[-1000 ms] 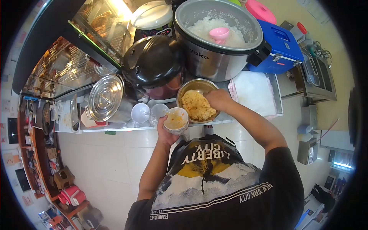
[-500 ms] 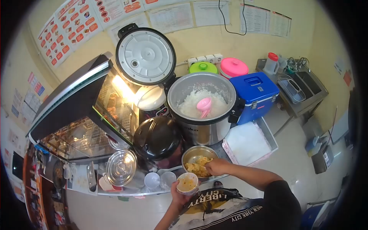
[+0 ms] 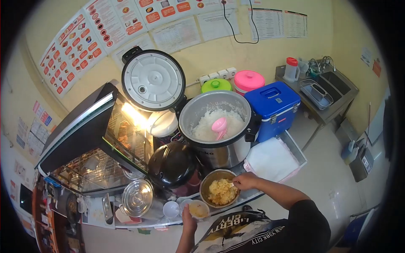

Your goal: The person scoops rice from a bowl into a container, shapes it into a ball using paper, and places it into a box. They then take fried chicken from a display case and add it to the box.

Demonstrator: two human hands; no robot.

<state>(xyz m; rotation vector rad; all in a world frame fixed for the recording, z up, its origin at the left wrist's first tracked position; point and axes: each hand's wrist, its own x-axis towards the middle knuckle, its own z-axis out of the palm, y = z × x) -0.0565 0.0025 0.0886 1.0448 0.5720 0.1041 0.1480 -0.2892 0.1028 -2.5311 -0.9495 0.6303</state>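
Observation:
My right hand (image 3: pixel 245 180) is closed on the handle of a utensil, whose end reaches into yellow food (image 3: pixel 222 192) in a metal bowl (image 3: pixel 204 187). To the left and lower, my left hand (image 3: pixel 188 219) holds a cup (image 3: pixel 205 204) with some yellow food inside. The cup is beside the metal bowl, near the counter's front edge. A white cup (image 3: pixel 171 209) stands left of it. Behind the bowl is a large open rice cooker (image 3: pixel 219 154) with white rice (image 3: pixel 217 122) and a pink scoop (image 3: pixel 219 124) lying on the rice.
A black-lidded pot (image 3: pixel 173 164) and a glass lid (image 3: pixel 137 198) are left of the bowl. Farther left stands a lit display case (image 3: pixel 84 139). At the right are a blue cooler (image 3: pixel 274 105), a tray of white sheets (image 3: pixel 272 159) and a sink (image 3: pixel 333 86).
The view has shifted. My right hand with the utensil has moved up toward the bowl's right rim. The cup in my left hand has moved left and is tilted differently.

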